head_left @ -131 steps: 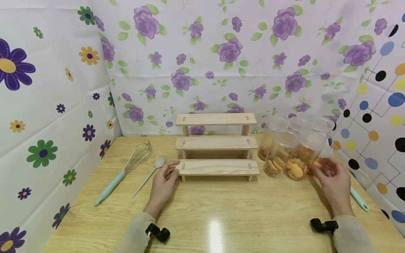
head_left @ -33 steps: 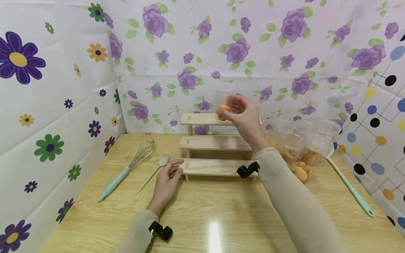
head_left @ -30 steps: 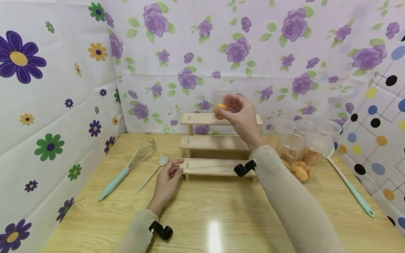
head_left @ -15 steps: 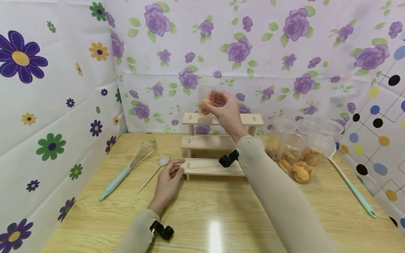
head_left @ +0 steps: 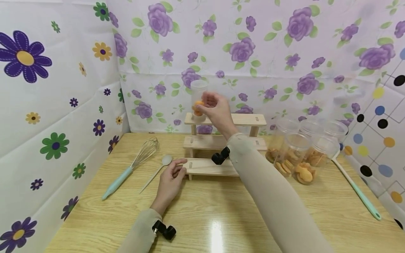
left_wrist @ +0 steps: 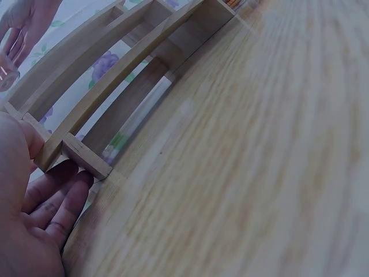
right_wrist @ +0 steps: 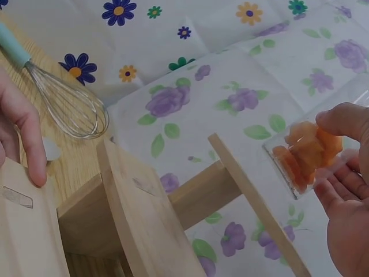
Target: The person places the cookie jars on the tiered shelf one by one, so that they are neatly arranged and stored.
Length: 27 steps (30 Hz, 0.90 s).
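Right hand point(head_left: 216, 109) grips the jar point(head_left: 198, 100) (over the top shelf point(head_left: 246, 119)).

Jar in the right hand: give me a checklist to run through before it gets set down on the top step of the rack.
1. Hold on the jar: right hand has its fingers curled round it; ok.
2. Jar upright: it stands about vertical in the head view; ok.
3. Jar over the top step: its base sits at the step's left end, but whether it touches the wood, cannot tell.
4. Landing spot bare: nothing else shows on the top step; ok.
5. Rack steadied: left hand rests against the left end of the bottom step; ok.
6. Lid seated: cannot tell.
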### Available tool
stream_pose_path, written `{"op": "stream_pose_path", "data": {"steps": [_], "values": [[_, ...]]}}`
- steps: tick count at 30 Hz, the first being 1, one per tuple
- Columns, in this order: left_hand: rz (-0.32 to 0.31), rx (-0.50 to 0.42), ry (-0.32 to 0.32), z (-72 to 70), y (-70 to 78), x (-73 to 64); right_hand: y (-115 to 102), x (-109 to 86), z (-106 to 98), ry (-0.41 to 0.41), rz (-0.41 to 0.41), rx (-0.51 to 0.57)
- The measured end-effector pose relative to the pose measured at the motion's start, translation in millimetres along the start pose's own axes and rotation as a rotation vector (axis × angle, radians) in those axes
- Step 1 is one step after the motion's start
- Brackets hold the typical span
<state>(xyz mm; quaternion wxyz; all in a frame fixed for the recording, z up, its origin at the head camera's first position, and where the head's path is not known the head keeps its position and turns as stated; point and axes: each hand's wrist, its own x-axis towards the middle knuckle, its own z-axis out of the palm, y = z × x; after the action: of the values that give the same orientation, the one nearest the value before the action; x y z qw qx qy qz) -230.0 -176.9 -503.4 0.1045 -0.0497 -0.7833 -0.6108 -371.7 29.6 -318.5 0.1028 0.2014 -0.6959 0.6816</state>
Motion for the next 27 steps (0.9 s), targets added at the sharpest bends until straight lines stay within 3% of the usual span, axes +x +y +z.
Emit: {"op": "stream_pose_path", "data": {"steps": [9, 20, 27], "values": [[0.001, 0.007, 0.003, 1.3, 1.7, -1.2, 15, 1.3, 9, -0.015, 0.020, -0.054], [0.007, 0.012, 0.005, 3.0, 2.4, -0.8, 20, -4.3, 3, -0.011, 0.072, -0.126], [0.004, 0.013, 0.007, 0.7, 2.3, -1.2, 17, -11.1, -3, -0.010, 0.029, -0.094]]}}
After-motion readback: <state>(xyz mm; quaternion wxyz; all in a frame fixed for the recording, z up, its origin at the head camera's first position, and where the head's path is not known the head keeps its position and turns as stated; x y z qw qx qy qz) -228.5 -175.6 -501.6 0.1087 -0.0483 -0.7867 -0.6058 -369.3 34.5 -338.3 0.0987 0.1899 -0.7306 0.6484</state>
